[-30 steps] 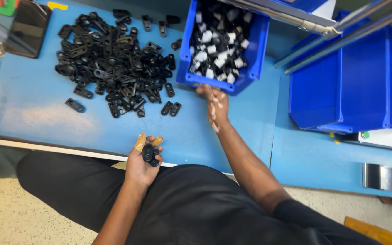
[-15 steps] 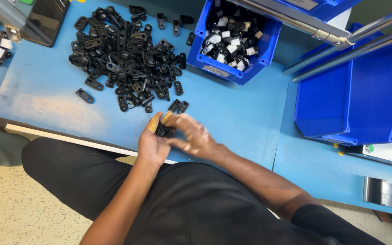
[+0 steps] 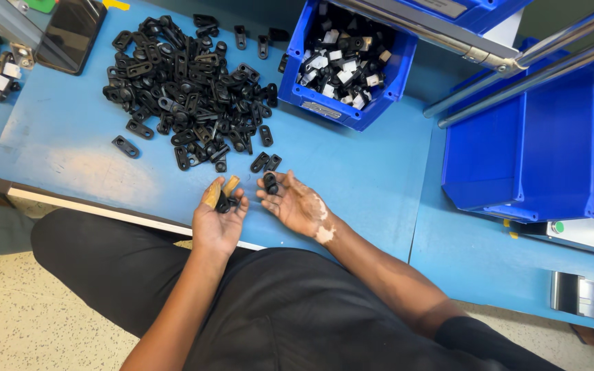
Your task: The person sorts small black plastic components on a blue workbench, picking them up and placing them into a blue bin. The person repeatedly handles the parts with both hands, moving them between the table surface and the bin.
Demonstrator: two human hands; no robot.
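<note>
Left hand (image 3: 218, 220) pinches 1 small black clip (image 3: 224, 202) in curled fingers, right hand (image 3: 295, 203) lies palm-up, loosely open, cradling another black part (image 3: 270, 182); judged early, since the large clip pile (image 3: 187, 96) remains beside the part-filled blue bin (image 3: 345, 62).

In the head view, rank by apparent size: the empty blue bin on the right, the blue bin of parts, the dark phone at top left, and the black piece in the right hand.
1. Empty blue bin
2. Blue bin of parts
3. Dark phone
4. Black piece in the right hand
</note>
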